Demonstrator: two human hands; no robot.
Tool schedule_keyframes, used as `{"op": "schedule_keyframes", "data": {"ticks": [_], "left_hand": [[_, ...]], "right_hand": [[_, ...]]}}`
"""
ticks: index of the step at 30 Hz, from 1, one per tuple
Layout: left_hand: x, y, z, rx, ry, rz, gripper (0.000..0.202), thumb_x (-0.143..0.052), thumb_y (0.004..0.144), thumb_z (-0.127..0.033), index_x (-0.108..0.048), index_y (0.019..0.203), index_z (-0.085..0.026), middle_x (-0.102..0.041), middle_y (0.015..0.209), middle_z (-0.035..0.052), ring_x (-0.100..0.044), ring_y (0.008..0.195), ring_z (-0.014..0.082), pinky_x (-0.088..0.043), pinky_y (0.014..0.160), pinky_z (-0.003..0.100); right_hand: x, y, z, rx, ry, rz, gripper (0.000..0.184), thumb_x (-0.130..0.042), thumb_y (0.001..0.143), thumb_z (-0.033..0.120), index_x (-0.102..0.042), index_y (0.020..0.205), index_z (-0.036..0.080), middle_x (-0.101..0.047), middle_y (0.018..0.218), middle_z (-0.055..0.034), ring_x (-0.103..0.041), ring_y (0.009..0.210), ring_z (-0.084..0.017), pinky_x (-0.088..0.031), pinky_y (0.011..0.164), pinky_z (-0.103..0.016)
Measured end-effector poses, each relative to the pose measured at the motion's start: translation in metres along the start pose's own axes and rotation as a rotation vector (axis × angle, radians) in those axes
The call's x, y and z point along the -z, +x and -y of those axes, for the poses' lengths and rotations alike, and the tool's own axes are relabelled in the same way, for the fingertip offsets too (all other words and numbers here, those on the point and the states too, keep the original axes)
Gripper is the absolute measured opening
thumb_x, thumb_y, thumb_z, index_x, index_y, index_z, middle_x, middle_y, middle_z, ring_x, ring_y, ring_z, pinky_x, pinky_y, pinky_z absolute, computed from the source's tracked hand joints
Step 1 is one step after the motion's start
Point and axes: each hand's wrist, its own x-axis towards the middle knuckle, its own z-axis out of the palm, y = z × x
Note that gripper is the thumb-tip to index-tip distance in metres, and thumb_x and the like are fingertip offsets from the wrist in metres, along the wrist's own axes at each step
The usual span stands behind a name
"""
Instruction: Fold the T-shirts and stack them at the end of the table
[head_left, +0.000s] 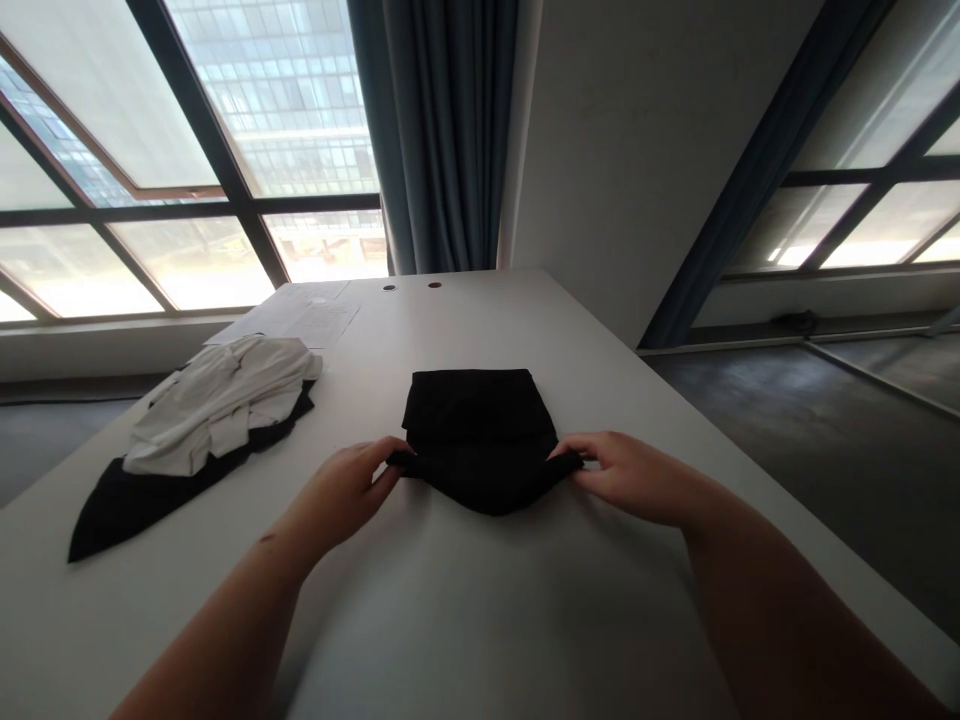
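Note:
A folded black garment lies in the middle of the white table. My left hand pinches the garment's near left corner, fingers closed on the cloth. At the near right corner, my right hand does the same, fingers pressed together on the fabric. Both corners are drawn outward, and the near edge sags into a point between my hands.
A heap of white cloth lies on a black cloth at the table's left. Sheets of paper rest at the far left. Two cable holes sit near the far edge. Windows, a curtain and a wall stand behind.

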Motion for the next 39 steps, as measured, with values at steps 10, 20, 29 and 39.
{"op": "schedule_keyframes", "data": {"ticks": [10,20,29,39], "left_hand": [[0.015,-0.003,0.003,-0.042,-0.428,0.243,0.022,-0.059,0.091,-0.042,-0.065,0.093,-0.021,-0.063,0.071,-0.0003,-0.058,0.064,0.0157,-0.047,0.060,0.026],[0.005,-0.001,0.013,0.142,-0.878,0.168,0.038,-0.069,0.082,-0.058,-0.060,0.079,-0.021,-0.057,0.066,-0.0003,-0.056,0.062,0.0166,-0.049,0.058,0.029],[-0.067,0.035,0.041,0.262,-0.377,-0.206,0.029,-0.048,0.095,-0.050,-0.059,0.094,-0.024,-0.065,0.082,0.0004,-0.062,0.081,0.0221,-0.048,0.075,0.034],[-0.064,0.041,0.049,0.298,-0.218,-0.231,0.019,-0.058,0.091,-0.037,-0.056,0.106,-0.025,-0.074,0.114,0.0048,-0.071,0.100,0.0233,-0.053,0.088,0.038]], "right_hand": [[0.023,-0.016,0.007,0.135,0.231,0.282,0.014,-0.062,0.087,0.037,-0.066,0.088,0.023,-0.066,0.084,-0.0012,-0.060,0.080,-0.021,-0.047,0.074,-0.031],[0.021,-0.016,-0.019,0.034,0.733,0.324,0.041,-0.072,0.083,0.050,-0.065,0.108,0.019,-0.065,0.084,-0.0020,-0.064,0.074,-0.018,-0.054,0.069,-0.031],[-0.024,0.048,-0.040,-0.252,0.374,-0.102,0.020,-0.055,0.094,0.033,-0.066,0.105,0.020,-0.072,0.089,-0.0076,-0.068,0.078,-0.022,-0.053,0.066,-0.030],[-0.049,0.052,-0.017,-0.192,-0.402,-0.386,0.051,-0.056,0.093,0.024,-0.054,0.143,0.014,-0.064,0.131,-0.0197,-0.063,0.115,-0.033,-0.049,0.094,-0.043]]}}
